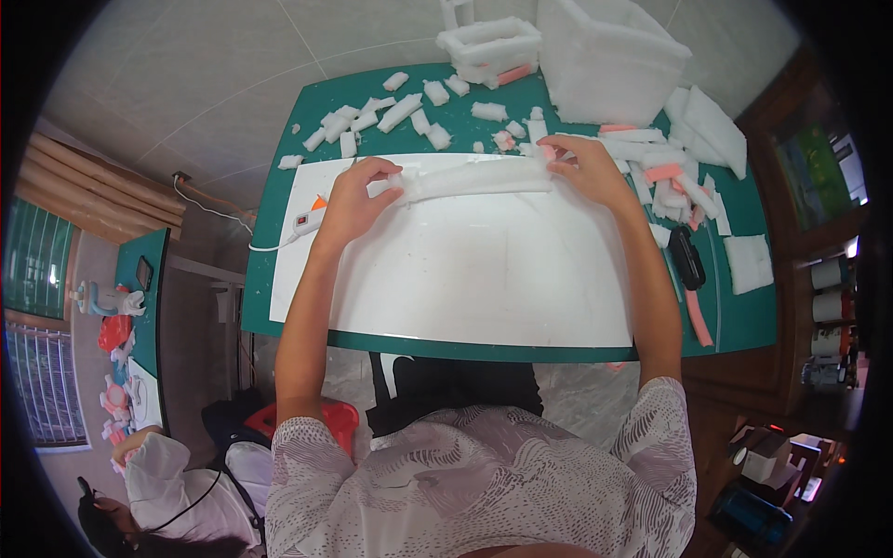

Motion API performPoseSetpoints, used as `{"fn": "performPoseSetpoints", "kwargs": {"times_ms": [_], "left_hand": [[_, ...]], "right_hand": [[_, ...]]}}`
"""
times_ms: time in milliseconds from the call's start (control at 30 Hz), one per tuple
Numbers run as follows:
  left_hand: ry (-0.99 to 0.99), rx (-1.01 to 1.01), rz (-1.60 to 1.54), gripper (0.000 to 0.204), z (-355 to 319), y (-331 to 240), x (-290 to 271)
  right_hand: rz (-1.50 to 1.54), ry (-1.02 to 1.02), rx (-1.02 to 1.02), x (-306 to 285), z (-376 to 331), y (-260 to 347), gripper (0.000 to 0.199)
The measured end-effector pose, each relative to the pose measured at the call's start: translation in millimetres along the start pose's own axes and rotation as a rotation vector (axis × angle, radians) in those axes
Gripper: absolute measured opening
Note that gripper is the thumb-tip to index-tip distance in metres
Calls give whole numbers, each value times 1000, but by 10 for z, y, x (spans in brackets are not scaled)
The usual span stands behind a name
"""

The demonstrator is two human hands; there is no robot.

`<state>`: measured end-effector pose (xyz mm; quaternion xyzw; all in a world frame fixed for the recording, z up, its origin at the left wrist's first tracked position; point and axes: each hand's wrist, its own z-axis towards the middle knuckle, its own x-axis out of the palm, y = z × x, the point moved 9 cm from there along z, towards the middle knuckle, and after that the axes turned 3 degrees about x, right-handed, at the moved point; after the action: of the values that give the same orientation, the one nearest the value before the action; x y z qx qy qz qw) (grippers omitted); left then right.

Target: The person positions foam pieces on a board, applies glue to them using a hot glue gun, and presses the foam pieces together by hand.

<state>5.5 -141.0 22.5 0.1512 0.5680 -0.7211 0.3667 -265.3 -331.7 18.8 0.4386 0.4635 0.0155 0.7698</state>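
Note:
A long white foam strip (479, 179) lies crosswise along the far part of a glossy white board (474, 270). At its left end my left hand (365, 197) pinches it between thumb and fingers. My right hand (584, 169) pinches near the other end, where a bit of pink foam shows at the fingertips. Just left of my left hand is a white corded device (305, 221) with a small red switch and an orange tip beside it; my wrist hides part of it.
White foam offcuts (402, 112) lie scattered over the green tabletop (279, 279). An open foam box (488, 42) and a larger foam block (609, 65) stand at the back. White and pink scraps (665, 177) and a black-handled tool (686, 259) lie right. Another person (186, 493) sits lower left.

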Motion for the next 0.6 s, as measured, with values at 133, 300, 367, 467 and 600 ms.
{"fn": "performPoseSetpoints", "kwargs": {"times_ms": [133,300,367,467,600], "left_hand": [[4,-2,-5,29,-15,5,13],[8,1,-5,29,-25,-2,19],[9,0,-6,29,-27,-9,16],[8,-17,-17,28,-29,6,12],[10,-18,-37,28,-36,37,15]], "right_hand": [[-10,7,44,2,-19,2,36],[-25,7,21,10,-11,-16,36],[-32,-1,5,13,-8,-2,36],[-33,3,-2,17,-3,9,36],[-45,5,-5,2,-9,27,36]]}}
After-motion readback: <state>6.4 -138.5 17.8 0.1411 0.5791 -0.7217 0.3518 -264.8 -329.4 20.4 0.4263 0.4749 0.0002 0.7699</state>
